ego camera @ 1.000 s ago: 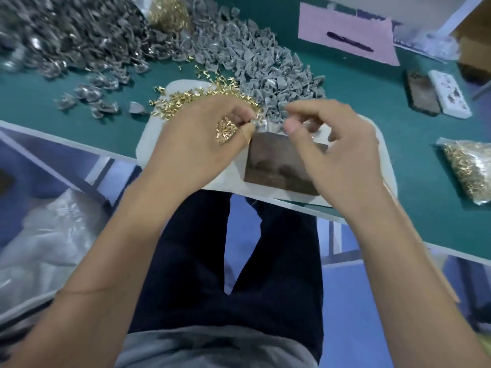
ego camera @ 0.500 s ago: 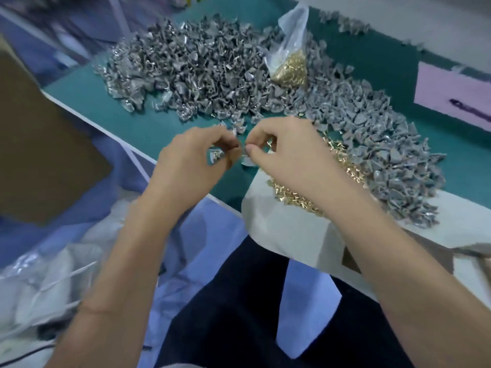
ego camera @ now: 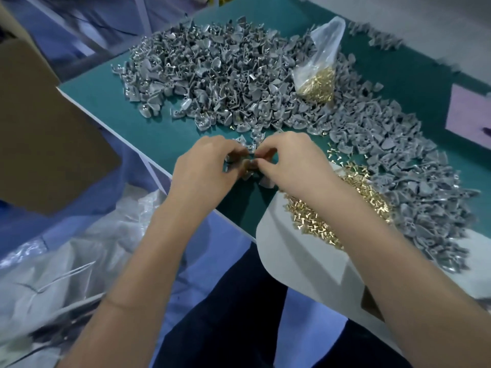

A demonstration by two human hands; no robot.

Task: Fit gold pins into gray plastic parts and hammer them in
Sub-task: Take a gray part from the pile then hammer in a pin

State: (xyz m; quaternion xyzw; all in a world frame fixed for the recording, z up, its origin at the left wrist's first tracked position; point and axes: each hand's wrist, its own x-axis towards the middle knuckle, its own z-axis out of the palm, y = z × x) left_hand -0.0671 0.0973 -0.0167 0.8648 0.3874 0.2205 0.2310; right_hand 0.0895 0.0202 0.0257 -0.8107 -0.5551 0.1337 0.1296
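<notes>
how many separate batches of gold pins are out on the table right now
2. A clear plastic bag of gold pins lies on the gray parts pile at the far side. A loose heap of gold pins sits on the white board, partly hidden under the right forearm.

A single wide-angle camera on the person's head looks forward and steeply down, tilted so the green table (ego camera: 164, 123) runs diagonally from upper left to lower right. It sits close above both forearms, which rise from the bottom edge, and it also takes in the person's lap and the floor at left. Straight edges bow towards the borders.
</notes>
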